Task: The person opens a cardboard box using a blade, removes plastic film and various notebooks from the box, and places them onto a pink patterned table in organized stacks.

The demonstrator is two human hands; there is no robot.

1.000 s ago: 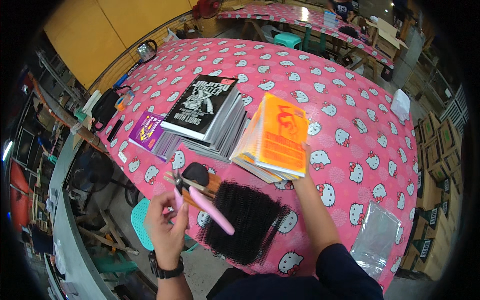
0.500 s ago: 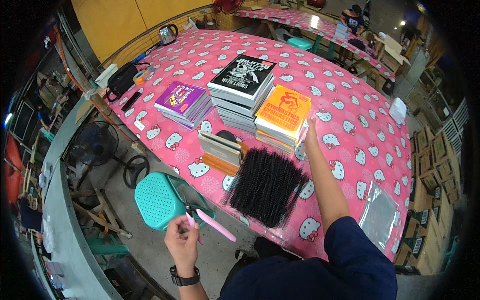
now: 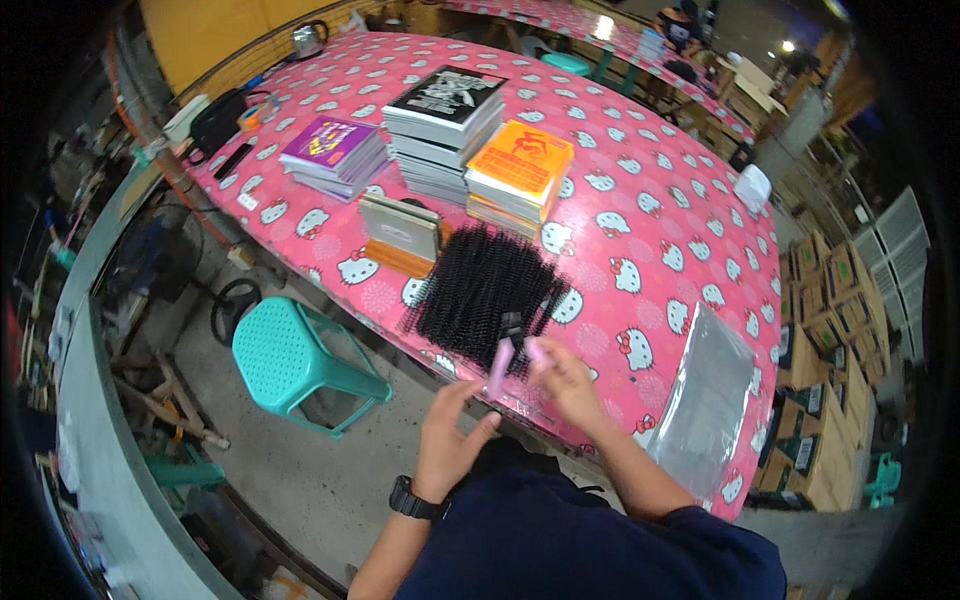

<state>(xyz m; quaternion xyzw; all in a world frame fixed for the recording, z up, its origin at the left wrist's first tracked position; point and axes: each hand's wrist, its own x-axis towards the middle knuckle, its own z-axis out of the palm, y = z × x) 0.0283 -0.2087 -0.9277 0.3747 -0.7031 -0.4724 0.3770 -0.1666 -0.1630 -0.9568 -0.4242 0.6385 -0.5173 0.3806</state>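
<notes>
Pink-handled pliers [image 3: 500, 365] with a dark head are in my right hand [image 3: 572, 388], its fingers closed on one handle. The head points away from me over the near edge of a pile of black plastic spiral coils [image 3: 485, 290]. My left hand [image 3: 452, 440], wearing a watch, is open at the table's front edge, thumb and fingers apart, nearest the other pink handle. Behind the coils stand stacks of orange-covered books [image 3: 525, 158], black-covered books [image 3: 450, 95] and purple-covered books [image 3: 332, 143]. Left of the coils is a wooden holder [image 3: 398, 257] with flat pieces upright in it.
The pink patterned table [image 3: 625, 215] bears clear plastic sleeves [image 3: 703, 400] at right and a phone [image 3: 233, 161] at far left. A teal stool [image 3: 290, 345] stands left of me. Cardboard boxes [image 3: 820, 430] are piled at right. A person [image 3: 680, 28] is at a far table.
My right hand has left the orange-covered stack, come back toward me and taken hold of the pliers. My left hand has let go of them and moved right. The view has shifted.
</notes>
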